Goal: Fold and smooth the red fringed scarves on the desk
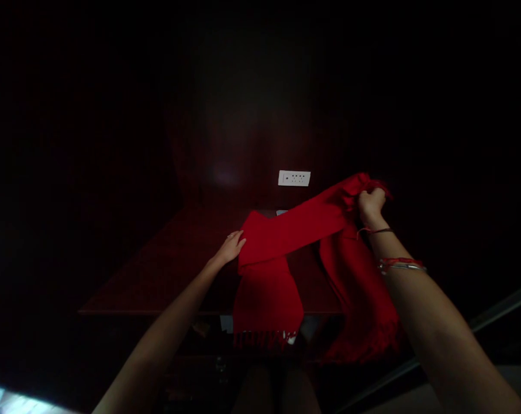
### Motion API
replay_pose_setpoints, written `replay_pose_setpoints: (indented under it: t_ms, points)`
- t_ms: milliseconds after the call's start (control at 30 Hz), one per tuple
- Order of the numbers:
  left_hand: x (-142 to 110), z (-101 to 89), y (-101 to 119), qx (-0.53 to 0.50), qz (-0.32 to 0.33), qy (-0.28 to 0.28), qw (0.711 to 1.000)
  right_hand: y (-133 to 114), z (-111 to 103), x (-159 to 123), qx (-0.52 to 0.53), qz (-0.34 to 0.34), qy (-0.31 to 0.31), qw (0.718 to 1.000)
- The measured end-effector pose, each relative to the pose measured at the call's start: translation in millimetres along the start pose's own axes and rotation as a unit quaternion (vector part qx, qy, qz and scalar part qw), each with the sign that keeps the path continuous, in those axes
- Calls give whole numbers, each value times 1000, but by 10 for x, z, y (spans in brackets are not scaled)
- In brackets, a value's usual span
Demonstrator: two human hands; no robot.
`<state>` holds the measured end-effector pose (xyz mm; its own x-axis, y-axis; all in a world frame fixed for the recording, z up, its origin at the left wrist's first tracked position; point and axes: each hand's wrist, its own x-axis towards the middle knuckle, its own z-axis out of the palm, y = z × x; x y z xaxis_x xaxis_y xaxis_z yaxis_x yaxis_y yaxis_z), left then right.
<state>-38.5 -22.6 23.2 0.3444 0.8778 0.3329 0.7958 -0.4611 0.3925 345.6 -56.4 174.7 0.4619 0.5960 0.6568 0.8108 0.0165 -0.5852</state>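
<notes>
A red fringed scarf point(303, 227) is stretched between my two hands over a dark wooden desktop. My left hand point(232, 246) pinches the folded left edge of the cloth, some fingertips hidden by it. Below that fold, one fringed end hangs over the front edge of the desk. My right hand point(371, 204) is raised at the right, closed around a bunched part of the scarf. From there the other fringed end drops down at the right, dim and slightly blurred.
The dark desktop point(157, 264) ends at a straight front edge. A white socket plate point(294, 178) is on the back wall. A small pale flat object point(282, 213) shows partly behind the scarf. Dim items sit below the desk; the surroundings are very dark.
</notes>
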Motion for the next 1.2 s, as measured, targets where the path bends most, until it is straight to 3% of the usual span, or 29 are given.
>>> replay_pose_setpoints:
  t_ms: [100,233,333,433,533,667,833,1067,1200]
  points:
    - [88,100,26,-5,9,-15,1000,-65,77,-243,-57,34,5,998]
    - [203,255,-25,-22,5,-13,1000,-328,342,-747,-77,-61,-33,995]
    - [236,329,-96,-37,-1,-7,999,-579,634,-1095,-109,-199,-130,965]
    - [227,326,-183,-55,36,-7,998,-757,968,-1337,-118,-260,-278,917]
    - [224,269,-272,-81,60,2,995,-776,1266,-1463,-134,-261,-357,887]
    - [262,220,-344,-90,23,14,996,-627,1509,-1518,-156,-226,-349,896]
    - [296,224,-361,-78,28,39,996,-514,1558,-1522,-146,-215,-357,897]
    - [300,207,-366,-37,23,62,997,-577,1433,-1562,-137,-240,-397,875]
    - [294,193,-354,-46,16,76,996,-594,1398,-1545,-153,-230,-380,883]
